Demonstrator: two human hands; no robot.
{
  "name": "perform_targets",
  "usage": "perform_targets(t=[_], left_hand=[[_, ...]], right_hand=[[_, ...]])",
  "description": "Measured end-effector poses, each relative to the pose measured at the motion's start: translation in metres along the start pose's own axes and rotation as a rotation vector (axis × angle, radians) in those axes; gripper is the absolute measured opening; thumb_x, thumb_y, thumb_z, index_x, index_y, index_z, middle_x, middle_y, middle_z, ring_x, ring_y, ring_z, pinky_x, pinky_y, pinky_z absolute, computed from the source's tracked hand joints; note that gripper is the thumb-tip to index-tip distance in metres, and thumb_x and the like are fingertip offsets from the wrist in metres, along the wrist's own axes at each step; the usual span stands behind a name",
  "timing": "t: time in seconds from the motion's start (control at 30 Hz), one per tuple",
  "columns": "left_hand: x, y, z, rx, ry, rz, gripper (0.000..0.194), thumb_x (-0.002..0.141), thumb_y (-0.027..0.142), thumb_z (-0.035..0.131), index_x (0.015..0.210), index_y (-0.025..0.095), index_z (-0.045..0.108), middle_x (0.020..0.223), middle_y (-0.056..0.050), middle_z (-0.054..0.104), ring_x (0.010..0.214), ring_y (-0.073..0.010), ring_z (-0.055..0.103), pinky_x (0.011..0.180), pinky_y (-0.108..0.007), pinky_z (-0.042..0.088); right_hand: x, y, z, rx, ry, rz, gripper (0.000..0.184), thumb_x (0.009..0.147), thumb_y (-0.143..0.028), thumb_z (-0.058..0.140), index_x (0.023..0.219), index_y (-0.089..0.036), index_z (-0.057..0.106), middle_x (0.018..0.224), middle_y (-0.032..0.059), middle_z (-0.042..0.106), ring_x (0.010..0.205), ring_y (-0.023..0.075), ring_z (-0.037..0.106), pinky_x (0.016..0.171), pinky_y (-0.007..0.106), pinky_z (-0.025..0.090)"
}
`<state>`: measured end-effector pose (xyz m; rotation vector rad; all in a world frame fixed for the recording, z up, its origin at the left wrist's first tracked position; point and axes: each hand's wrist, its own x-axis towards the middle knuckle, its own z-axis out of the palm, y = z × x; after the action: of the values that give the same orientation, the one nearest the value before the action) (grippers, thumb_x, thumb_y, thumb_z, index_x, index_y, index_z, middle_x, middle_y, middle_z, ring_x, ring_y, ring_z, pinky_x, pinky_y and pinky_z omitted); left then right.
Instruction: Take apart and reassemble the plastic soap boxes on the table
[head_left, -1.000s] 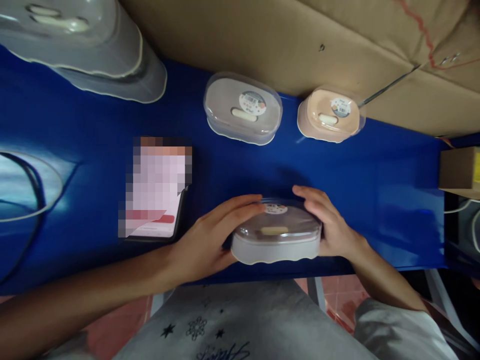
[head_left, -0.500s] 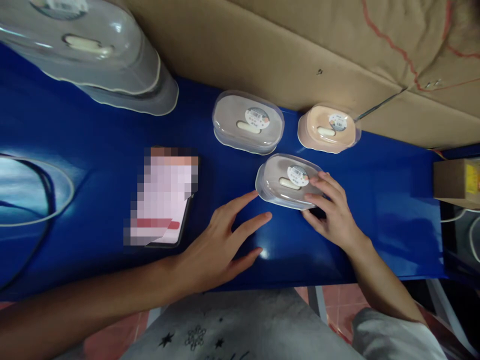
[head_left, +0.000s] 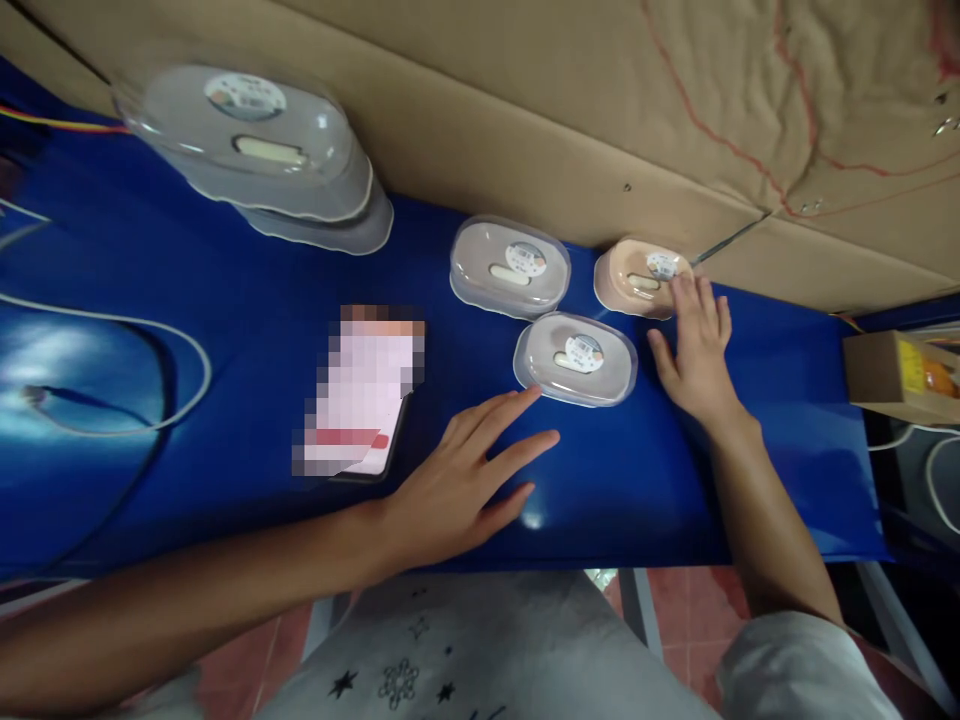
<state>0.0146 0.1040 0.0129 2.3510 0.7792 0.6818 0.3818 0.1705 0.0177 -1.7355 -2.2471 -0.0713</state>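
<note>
My left hand rests low over the blue table with its fingers spread. One fingertip reaches the near left edge of a small grey lidded container. My right hand has its fingers apart at the right end of a small peach lidded container, near or touching its lid; the exact contact is unclear. Behind the near container stands a second grey container, with a clear lid, a pale oval tab and a round label.
Larger grey containers are stacked at the back left. A phone with a blurred screen lies on the blue table. White cable loops at the left. Cardboard stands behind, and a small box sits at the right.
My right hand has left the near grey container and moved back to the peach one. My left hand stays close to the near grey container. The view has shifted slightly.
</note>
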Motion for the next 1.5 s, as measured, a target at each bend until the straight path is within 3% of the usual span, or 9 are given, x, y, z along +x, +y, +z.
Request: perform_targets(t=[0.13, 0.33, 0.5, 0.63, 0.77, 0.83, 0.9, 1.13, 1.5], left_hand=[[-0.001, 0.002, 0.0, -0.016, 0.014, 0.0, 0.053, 0.099, 0.016, 0.062, 0.15, 0.024, 0.049, 0.17, -0.02, 0.038, 0.153, -0.0375, 0.045, 0.118, -0.059, 0.048], [-0.003, -0.001, 0.003, -0.014, 0.004, 0.002, 0.048, 0.1, 0.017, 0.062, 0.147, 0.023, 0.052, 0.166, -0.022, 0.041, 0.15, -0.0367, 0.047, 0.116, -0.059, 0.05], [-0.001, -0.003, 0.005, -0.034, -0.06, 0.006, 0.045, 0.102, 0.019, 0.06, 0.146, 0.021, 0.055, 0.164, -0.022, 0.046, 0.148, -0.0357, 0.051, 0.115, -0.058, 0.05], [0.001, -0.002, 0.005, -0.042, -0.139, 0.024, 0.053, 0.102, 0.019, 0.059, 0.153, 0.022, 0.05, 0.169, -0.022, 0.042, 0.152, -0.037, 0.048, 0.117, -0.06, 0.046], [-0.002, -0.005, 0.0, -0.166, 0.179, 0.064, 0.063, 0.094, 0.025, 0.073, 0.151, 0.029, 0.048, 0.153, -0.013, 0.054, 0.136, -0.0293, 0.059, 0.108, -0.049, 0.056], [-0.004, -0.008, -0.003, -0.19, 0.448, 0.127, 0.079, 0.083, 0.038, 0.086, 0.151, 0.033, 0.048, 0.15, -0.009, 0.051, 0.129, -0.028, 0.058, 0.102, -0.047, 0.061], [-0.005, -0.01, -0.005, -0.166, 0.529, 0.166, 0.091, 0.073, 0.052, 0.093, 0.151, 0.037, 0.048, 0.155, -0.007, 0.044, 0.133, -0.0297, 0.054, 0.104, -0.049, 0.061], [-0.001, -0.015, 0.002, -0.284, 0.097, 0.017, 0.078, 0.089, 0.033, 0.082, 0.153, 0.032, 0.039, 0.159, -0.017, 0.04, 0.146, -0.0367, 0.051, 0.108, -0.055, 0.06], [-0.005, -0.014, 0.006, -0.119, -0.011, -0.11, 0.083, 0.091, 0.026, 0.079, 0.158, 0.027, 0.03, 0.16, -0.024, 0.046, 0.151, -0.0412, 0.048, 0.11, -0.062, 0.049]], right_hand=[[-0.007, 0.006, -0.002, -0.035, 0.043, -0.008, 0.074, 0.1, -0.056, 0.063, 0.165, -0.03, 0.039, 0.164, 0.0159, 0.048, 0.152, 0.0458, 0.045, 0.124, 0.074, 0.029], [-0.007, 0.022, -0.002, 0.081, -0.013, -0.041, 0.104, 0.086, -0.073, 0.076, 0.168, -0.025, 0.033, 0.174, 0.0194, 0.032, 0.161, 0.0477, 0.03, 0.127, 0.074, 0.029], [-0.004, 0.033, -0.001, 0.232, 0.15, -0.016, 0.088, 0.087, -0.056, 0.084, 0.16, -0.024, 0.049, 0.157, 0.0193, 0.057, 0.148, 0.0387, 0.053, 0.125, 0.056, 0.043], [-0.013, 0.001, -0.022, 0.38, 0.226, 0.014, 0.089, 0.085, -0.05, 0.088, 0.162, -0.028, 0.048, 0.159, 0.016, 0.056, 0.145, 0.0411, 0.056, 0.122, 0.058, 0.048], [-0.033, -0.06, -0.047, 0.478, 0.055, -0.122, 0.102, 0.079, -0.067, 0.086, 0.165, -0.035, 0.041, 0.166, 0.0095, 0.049, 0.152, 0.0456, 0.047, 0.126, 0.068, 0.043], [-0.043, -0.086, -0.051, 0.503, -0.073, -0.234, 0.107, 0.08, -0.066, 0.086, 0.168, -0.034, 0.034, 0.168, 0.0102, 0.045, 0.151, 0.044, 0.048, 0.121, 0.063, 0.05], [-0.051, -0.102, -0.048, 0.484, -0.138, -0.345, 0.104, 0.087, -0.059, 0.083, 0.171, -0.032, 0.029, 0.169, 0.0127, 0.042, 0.151, 0.0401, 0.05, 0.117, 0.056, 0.055], [-0.054, -0.097, -0.018, 0.306, -0.118, -0.516, 0.094, 0.092, -0.072, 0.069, 0.169, -0.033, 0.032, 0.161, 0.0122, 0.056, 0.143, 0.0341, 0.059, 0.115, 0.053, 0.051], [-0.045, -0.073, -0.016, 0.272, -0.131, -0.369, 0.087, 0.098, -0.064, 0.066, 0.168, -0.026, 0.034, 0.161, 0.0167, 0.054, 0.143, 0.0393, 0.055, 0.118, 0.059, 0.039]])
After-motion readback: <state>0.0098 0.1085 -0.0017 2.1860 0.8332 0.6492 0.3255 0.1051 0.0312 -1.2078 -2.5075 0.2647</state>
